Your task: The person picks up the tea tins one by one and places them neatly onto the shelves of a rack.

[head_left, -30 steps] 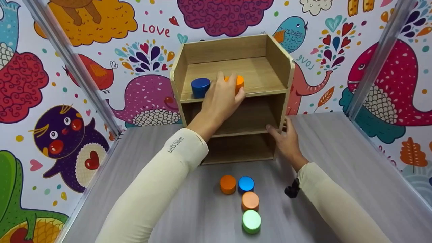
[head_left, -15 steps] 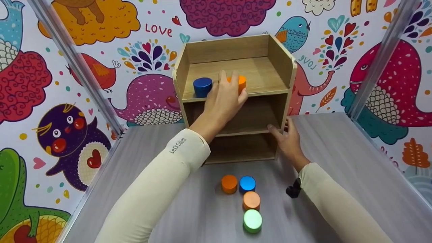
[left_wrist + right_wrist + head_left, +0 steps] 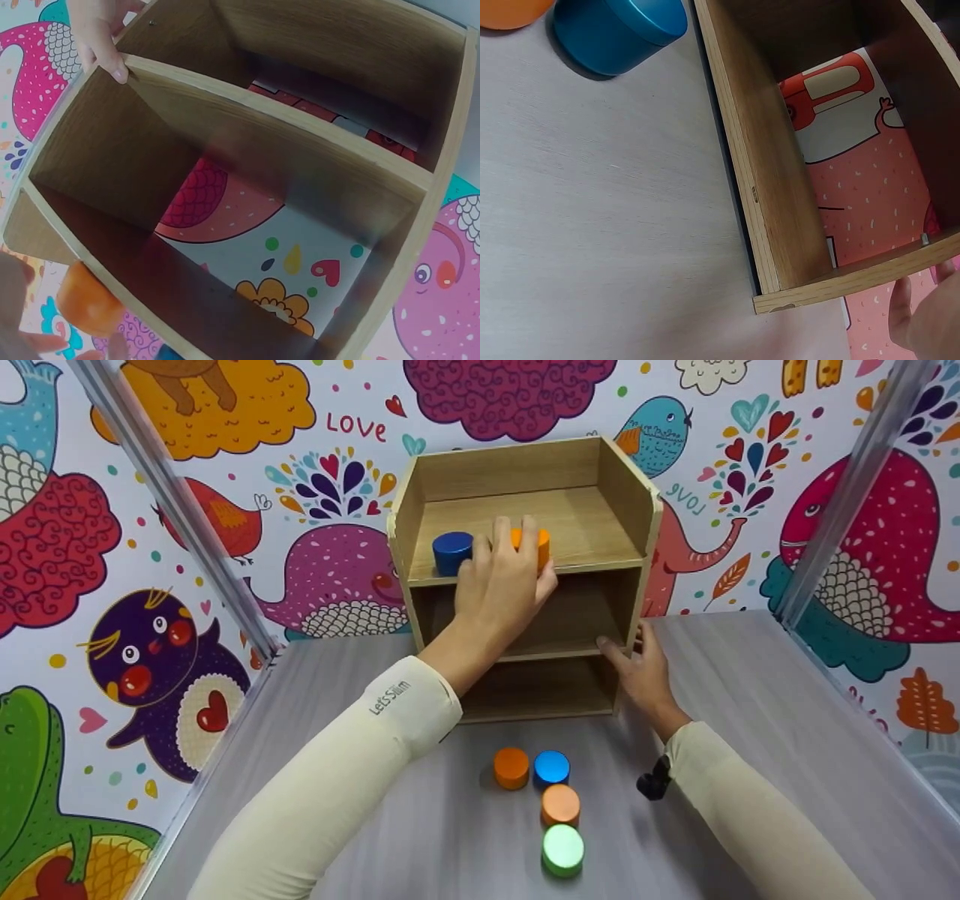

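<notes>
A small wooden shelf unit (image 3: 525,499) stands against the patterned wall. On its top deck are a dark blue cylinder (image 3: 453,553) and an orange cylinder (image 3: 543,547). My left hand (image 3: 499,585) is over the deck's front edge at the orange one, fingers extended and partly covering it. In the left wrist view, thumb and fingers are spread around the orange cylinder (image 3: 88,301), with a gap at the thumb. My right hand (image 3: 641,671) grips the unit's right side, thumb on the middle shelf's front edge and other fingers behind the side panel.
On the grey table (image 3: 720,682), before the unit, sit an orange cylinder (image 3: 511,768), a bright blue one (image 3: 552,769), a peach one (image 3: 561,805) and a light green one (image 3: 562,850). Metal posts (image 3: 172,510) frame the walls at both sides.
The left hand's fingers have straightened and shifted a little against the orange cylinder, which keeps its place beside the dark blue one. The right hand holds the same spot. The view has drifted slightly.
</notes>
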### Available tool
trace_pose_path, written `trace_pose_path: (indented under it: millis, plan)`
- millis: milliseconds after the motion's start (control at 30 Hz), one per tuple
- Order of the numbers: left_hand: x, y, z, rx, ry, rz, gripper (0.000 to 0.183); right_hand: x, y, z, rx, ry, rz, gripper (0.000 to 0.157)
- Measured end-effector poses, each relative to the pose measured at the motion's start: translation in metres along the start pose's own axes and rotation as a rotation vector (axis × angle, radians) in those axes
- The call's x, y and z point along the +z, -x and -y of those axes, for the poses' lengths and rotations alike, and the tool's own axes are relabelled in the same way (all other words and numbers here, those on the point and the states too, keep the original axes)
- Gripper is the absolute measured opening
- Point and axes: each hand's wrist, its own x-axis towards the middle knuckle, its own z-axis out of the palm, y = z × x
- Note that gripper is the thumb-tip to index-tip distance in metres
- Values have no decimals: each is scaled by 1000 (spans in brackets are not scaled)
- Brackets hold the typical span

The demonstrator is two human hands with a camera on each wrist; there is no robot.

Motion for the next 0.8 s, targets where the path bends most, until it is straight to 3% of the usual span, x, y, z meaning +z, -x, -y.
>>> trace_pose_path:
  millis: [300,567,800]
  plan:
    - [-4,14,5,55,-52,-16,54,-1,2,2,33,1,20,71]
    - [-3,28,4,156,-113,-86,49,0,2,2,48,0,16,70]
    - [3,46,4,215,-99,-101,48,1,1,3,-8,3,-17,64]
